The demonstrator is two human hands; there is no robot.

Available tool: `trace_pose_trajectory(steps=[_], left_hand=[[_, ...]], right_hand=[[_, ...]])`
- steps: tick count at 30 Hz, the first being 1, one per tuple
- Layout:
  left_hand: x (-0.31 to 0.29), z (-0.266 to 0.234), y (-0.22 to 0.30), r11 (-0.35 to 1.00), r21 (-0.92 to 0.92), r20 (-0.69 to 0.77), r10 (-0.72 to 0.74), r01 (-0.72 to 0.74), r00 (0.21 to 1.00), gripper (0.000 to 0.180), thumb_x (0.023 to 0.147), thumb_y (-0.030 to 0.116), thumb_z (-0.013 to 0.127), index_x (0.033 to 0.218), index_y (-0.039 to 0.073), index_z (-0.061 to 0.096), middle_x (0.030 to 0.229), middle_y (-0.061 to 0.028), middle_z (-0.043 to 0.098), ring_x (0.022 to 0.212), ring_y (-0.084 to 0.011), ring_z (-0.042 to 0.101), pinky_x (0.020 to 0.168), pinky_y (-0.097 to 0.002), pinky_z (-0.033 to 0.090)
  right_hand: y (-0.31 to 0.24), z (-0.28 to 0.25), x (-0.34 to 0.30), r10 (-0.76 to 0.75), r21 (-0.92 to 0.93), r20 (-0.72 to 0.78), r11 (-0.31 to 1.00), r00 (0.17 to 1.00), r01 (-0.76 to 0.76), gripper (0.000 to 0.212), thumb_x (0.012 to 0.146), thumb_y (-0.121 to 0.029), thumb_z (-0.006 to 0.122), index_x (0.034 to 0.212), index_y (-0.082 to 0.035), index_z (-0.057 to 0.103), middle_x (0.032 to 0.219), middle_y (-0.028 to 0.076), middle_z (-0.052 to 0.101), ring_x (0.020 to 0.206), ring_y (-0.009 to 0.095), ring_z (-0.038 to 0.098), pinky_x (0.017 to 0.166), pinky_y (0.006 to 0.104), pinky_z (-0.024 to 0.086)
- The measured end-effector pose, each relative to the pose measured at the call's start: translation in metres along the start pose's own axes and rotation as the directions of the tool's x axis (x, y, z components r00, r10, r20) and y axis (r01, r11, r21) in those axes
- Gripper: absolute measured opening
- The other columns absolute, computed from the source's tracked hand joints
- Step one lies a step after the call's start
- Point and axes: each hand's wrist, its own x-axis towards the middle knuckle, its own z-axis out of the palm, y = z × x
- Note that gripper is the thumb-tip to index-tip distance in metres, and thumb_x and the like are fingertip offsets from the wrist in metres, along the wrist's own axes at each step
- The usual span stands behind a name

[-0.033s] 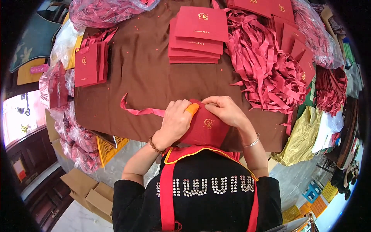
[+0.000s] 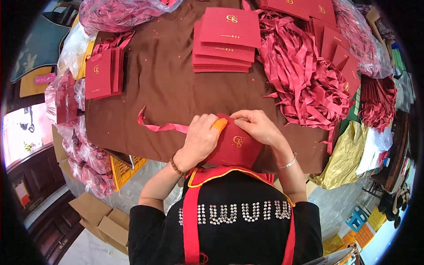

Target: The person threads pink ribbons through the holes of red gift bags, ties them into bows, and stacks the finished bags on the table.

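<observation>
Angles the left forearm and right forearm inward from below the bag, one to each side. Curls the left hand over its left edge with knuckles upward, wearing an orange cover on one digit and a beaded bracelet at the wrist. Arches the right hand above its upper right, with thumb and forefinger nearly together by the top edge, wearing a bangle.

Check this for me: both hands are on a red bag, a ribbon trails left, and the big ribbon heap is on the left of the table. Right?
Not quite: the big ribbon heap is on the right of the table, as the head view shows. The rest stands: left hand and right hand are on a red bag, and a ribbon trails left.
</observation>
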Motion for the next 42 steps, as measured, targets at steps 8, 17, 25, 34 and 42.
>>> trace_pose_trajectory(steps=[8,17,25,34,42], left_hand=[[0.000,-0.004,0.010,0.990,0.131,0.096,0.040,-0.052,0.995,0.018,0.068,0.006,0.056,0.084,0.000,0.062,0.085,-0.0102,0.054,0.076,-0.0251,0.051,0.066,-0.0357,0.040],[0.001,-0.006,0.027,0.972,0.235,0.058,0.011,-0.025,0.998,0.011,0.064,0.007,0.058,0.074,0.003,0.059,0.074,-0.0087,0.049,0.069,-0.0237,0.049,0.061,-0.0356,0.039],[0.002,-0.007,0.029,0.942,0.330,0.129,0.024,-0.066,0.991,0.009,0.069,0.012,0.056,0.070,0.004,0.059,0.073,-0.0067,0.050,0.070,-0.0218,0.051,0.061,-0.0333,0.038],[0.026,-0.034,0.005,0.998,-0.050,0.117,-0.026,0.032,0.993,0.013,0.069,0.013,0.070,0.078,0.009,0.062,0.090,-0.0063,0.057,0.083,-0.0234,0.053,0.073,-0.0331,0.038],[0.041,-0.033,-0.025,0.839,-0.370,0.534,-0.159,0.399,0.831,0.014,0.082,0.015,0.059,0.088,0.003,0.063,0.097,-0.0085,0.059,0.096,-0.0256,0.052,0.084,-0.0354,0.039]], right_hand=[[-0.005,0.002,-0.004,-0.021,-0.027,-0.031,0.999,0.999,0.020,0.026,0.083,-0.018,0.055,0.101,-0.001,0.064,0.091,0.020,0.065,0.088,0.032,0.063,0.077,0.0368,0.048],[-0.016,0.008,-0.009,-0.025,-0.042,-0.025,0.999,0.999,0.024,0.024,0.085,-0.013,0.056,0.102,0.002,0.062,0.083,0.015,0.067,0.075,0.015,0.063,0.070,0.0291,0.048],[-0.025,0.012,-0.012,-0.049,-0.108,-0.018,0.993,0.999,0.047,0.024,0.084,-0.017,0.054,0.100,-0.002,0.064,0.092,0.020,0.064,0.088,0.035,0.062,0.078,0.0384,0.048],[-0.027,0.009,-0.017,-0.061,-0.016,0.025,0.998,0.998,0.062,0.023,0.083,-0.015,0.056,0.100,-0.001,0.060,0.090,0.017,0.065,0.080,0.034,0.063,0.070,0.0387,0.049],[-0.020,0.017,-0.024,-0.286,-0.167,-0.059,0.947,0.956,0.273,0.023,0.078,-0.009,0.065,0.097,-0.001,0.053,0.085,0.016,0.063,0.081,0.030,0.063,0.070,0.0358,0.048]])
